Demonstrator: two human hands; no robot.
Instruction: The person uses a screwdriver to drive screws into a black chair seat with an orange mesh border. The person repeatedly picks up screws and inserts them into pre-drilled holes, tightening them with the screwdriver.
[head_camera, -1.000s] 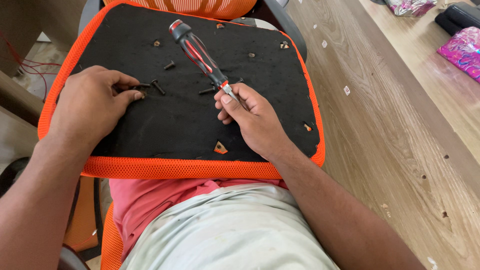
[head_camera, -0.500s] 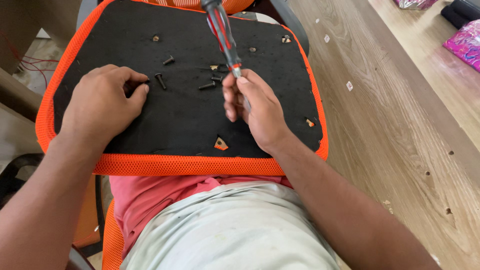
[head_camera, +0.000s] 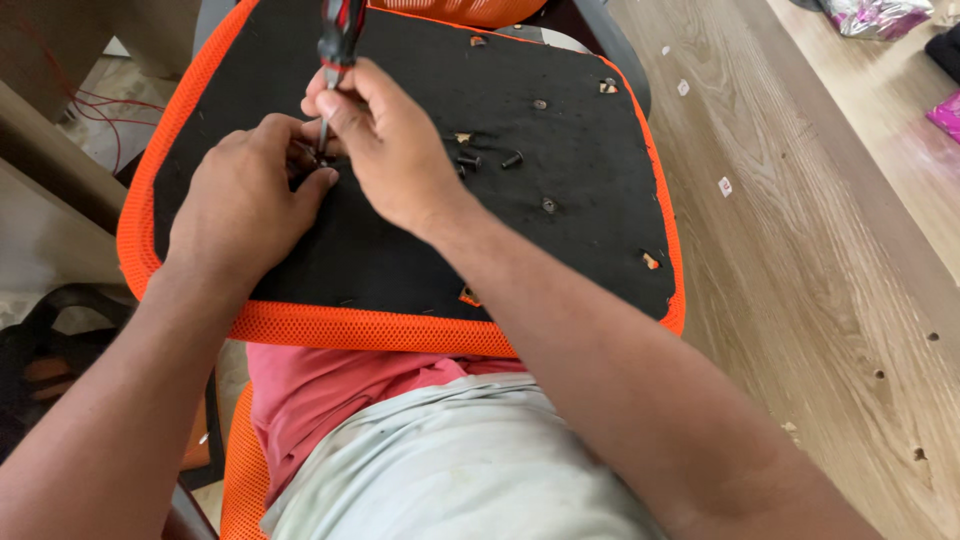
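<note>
A black chair seat base with an orange mesh rim (head_camera: 330, 325) lies upside down across my lap. My right hand (head_camera: 385, 140) grips a red-and-black screwdriver (head_camera: 338, 40), held upright with its tip down on the black panel near the left side. My left hand (head_camera: 245, 200) rests on the panel, fingers pinched around a small dark screw at the screwdriver's tip; the screw itself is mostly hidden. Loose black screws (head_camera: 490, 160) lie on the panel just right of my right hand.
A wooden tabletop (head_camera: 820, 250) runs along the right, with small holes and bits of paper on it. A pink packet (head_camera: 945, 115) and a shiny bag (head_camera: 870, 15) lie at its far edge. Red wires (head_camera: 90, 100) hang at the upper left.
My right hand has carried the screwdriver from the panel's middle over to the left, standing it upright at my left hand's fingertips. The left hand has closed around a screw.
</note>
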